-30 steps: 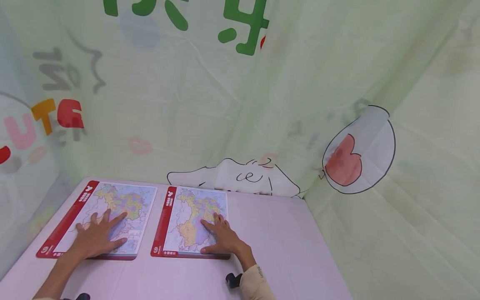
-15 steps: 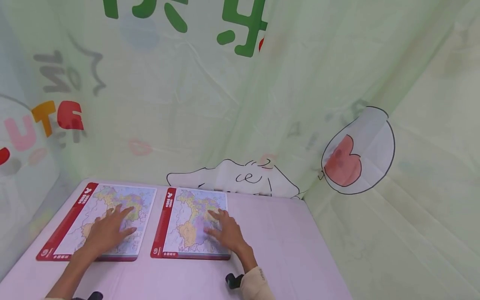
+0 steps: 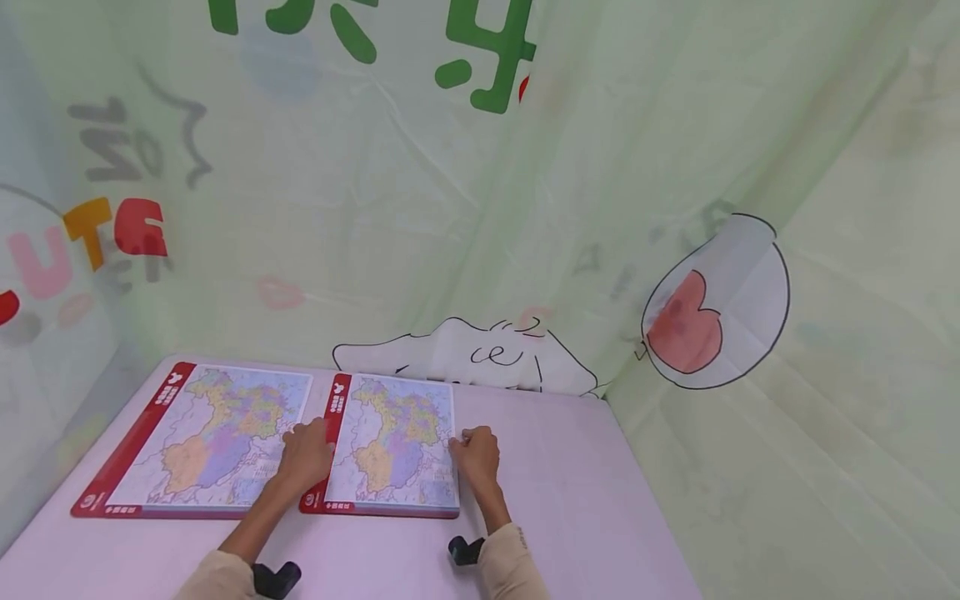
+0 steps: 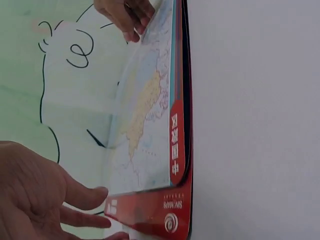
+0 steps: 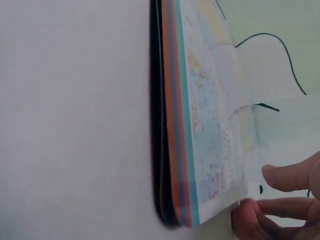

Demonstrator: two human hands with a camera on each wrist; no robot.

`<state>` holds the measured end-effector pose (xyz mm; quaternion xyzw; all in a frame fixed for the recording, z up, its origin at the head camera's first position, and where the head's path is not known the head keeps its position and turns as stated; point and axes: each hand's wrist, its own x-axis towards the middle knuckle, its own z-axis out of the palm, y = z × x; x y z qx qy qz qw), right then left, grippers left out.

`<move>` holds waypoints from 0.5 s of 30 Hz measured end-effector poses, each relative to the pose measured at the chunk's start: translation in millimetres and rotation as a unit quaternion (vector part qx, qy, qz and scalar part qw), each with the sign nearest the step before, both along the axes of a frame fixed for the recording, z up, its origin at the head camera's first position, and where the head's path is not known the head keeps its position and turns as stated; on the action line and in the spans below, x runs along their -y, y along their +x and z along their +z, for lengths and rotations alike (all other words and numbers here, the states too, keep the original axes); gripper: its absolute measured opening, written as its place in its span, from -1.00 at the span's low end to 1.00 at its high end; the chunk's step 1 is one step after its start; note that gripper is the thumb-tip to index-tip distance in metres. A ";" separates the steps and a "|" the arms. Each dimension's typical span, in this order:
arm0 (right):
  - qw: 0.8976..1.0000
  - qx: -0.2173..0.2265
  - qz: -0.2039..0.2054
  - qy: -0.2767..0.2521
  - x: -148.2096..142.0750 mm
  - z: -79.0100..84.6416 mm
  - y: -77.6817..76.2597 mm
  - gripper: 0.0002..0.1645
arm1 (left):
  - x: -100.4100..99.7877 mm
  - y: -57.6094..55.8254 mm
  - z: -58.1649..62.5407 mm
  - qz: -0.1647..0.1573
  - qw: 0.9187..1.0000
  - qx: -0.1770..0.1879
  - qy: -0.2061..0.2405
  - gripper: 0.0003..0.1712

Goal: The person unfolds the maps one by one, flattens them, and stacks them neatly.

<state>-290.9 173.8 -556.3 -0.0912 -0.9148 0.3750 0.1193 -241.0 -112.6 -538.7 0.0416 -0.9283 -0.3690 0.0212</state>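
Observation:
Two flat map boards with red left borders lie side by side on the pink tabletop. At the right map board (image 3: 390,442), my left hand (image 3: 306,457) is by the red left border and my right hand (image 3: 478,458) is by the right edge. In the left wrist view, the thumb (image 4: 89,196) reaches the board's edge, with the other fingers spread below it. In the right wrist view, the fingertips (image 5: 245,217) are right at the board's corner while the thumb stays apart. The left map board (image 3: 217,442) lies flat, its right edge partly behind my left hand.
A pale printed curtain (image 3: 420,208) rises behind the table and on both sides. The pink tabletop (image 3: 570,500) extends to the right of the boards. Black wrist cameras (image 3: 276,579) sit near both sleeves.
My left hand has moved from on top of the left map to the right map's left border. My right hand has slid off the right map's face to its right edge.

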 end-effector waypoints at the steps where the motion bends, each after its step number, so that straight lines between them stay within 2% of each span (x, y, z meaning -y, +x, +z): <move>1: 1.000 0.006 0.004 -0.019 0.4 -0.3 -0.4 -0.57 | -2.8 -0.2 1.0 0.004 1.000 -0.001 0.002 -0.55; 5: 0.996 0.035 0.002 -0.077 0.0 -4.2 -3.4 -0.56 | -6.0 -3.0 0.9 0.017 0.999 0.004 0.027 -0.55; 10: 0.987 0.047 0.005 -0.154 -5.2 -3.6 -3.9 -0.47 | 2.4 -11.2 -14.3 0.036 0.996 0.018 0.078 -0.57; 15: 0.975 0.053 0.022 -0.213 -10.4 -1.5 -5.4 -0.36 | 10.8 -17.1 -23.0 0.056 0.991 -0.007 0.123 -0.63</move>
